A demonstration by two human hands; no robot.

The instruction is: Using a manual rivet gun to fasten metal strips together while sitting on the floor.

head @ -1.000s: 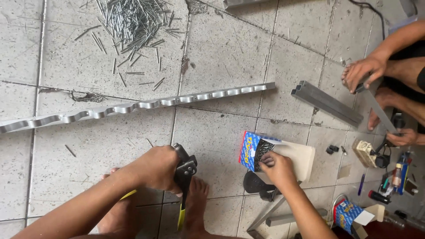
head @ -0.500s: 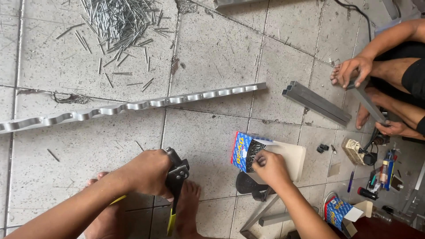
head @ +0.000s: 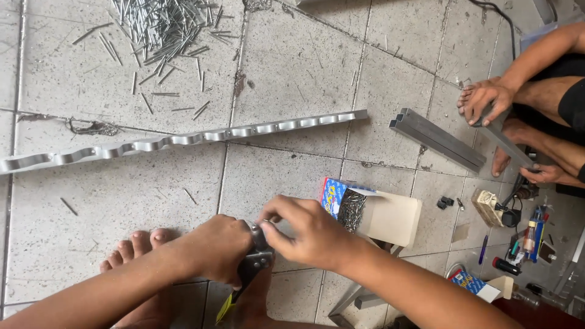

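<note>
Steel, mostly: a riveter [head: 253, 263] sits low in my view, at about six o'clock, gripped by the left hand [head: 216, 250], whose fingers are wrapped tight around the tool's dark body. The yellow handle end pokes out below the wrist. The right hand [head: 311, 234] has its fingertips pinched at the tool's head, at the three o'clock side of the left — whether a rivet is between them I cannot tell, it is too small to see.

The tool looks rigid and fairly heavy for its size — I judge the body is the place to hold it, as the left hand does, with the head left free. Any rivet would be light, thin and slippery (easy to drop).

Just past the right hand, at one o'clock, an open box [head: 365, 210] lies on its side on the tiled floor [head: 292, 61], rivets showing in its mouth. A long scalloped metal strip [head: 183, 139] runs across at ten to twelve o'clock, and a loose heap of rivets [head: 161, 27] lies at eleven. At two o'clock another person's hand [head: 484, 100] rests on a grey bar [head: 436, 139].
</note>
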